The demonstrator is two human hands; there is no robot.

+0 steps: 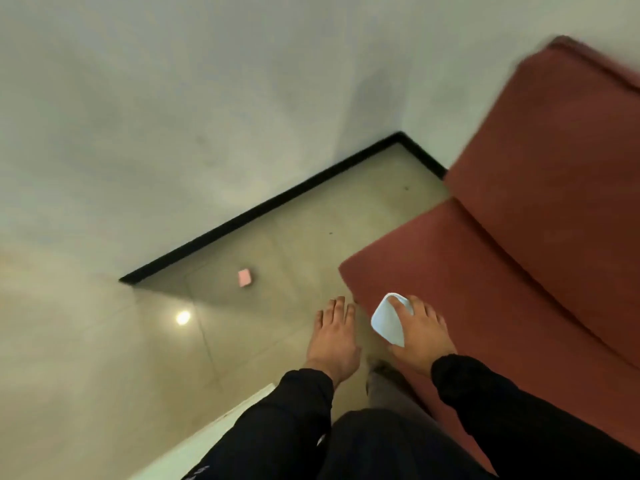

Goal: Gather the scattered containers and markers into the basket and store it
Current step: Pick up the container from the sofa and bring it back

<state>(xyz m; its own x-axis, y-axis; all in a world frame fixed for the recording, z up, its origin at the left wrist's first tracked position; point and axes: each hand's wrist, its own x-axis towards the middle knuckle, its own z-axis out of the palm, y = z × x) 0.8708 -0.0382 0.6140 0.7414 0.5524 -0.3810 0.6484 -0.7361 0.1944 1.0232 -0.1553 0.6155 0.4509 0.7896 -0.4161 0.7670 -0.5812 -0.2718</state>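
My right hand [420, 332] grips a small white container [388, 320] just over the front corner of a red sofa seat [485, 289]. My left hand [334, 336] hangs beside it over the floor, fingers loosely extended and holding nothing. A small pink box-shaped container [245, 278] lies on the tiled floor ahead and to the left, near the wall. No basket or markers are in view. The picture is motion-blurred.
The red sofa fills the right side, its backrest [561, 140] against the wall. A black skirting board [259, 209] runs along the white wall into a corner. A white ledge or tabletop edge [207, 441] shows at lower left. Glossy floor tiles reflect a ceiling light [183, 317].
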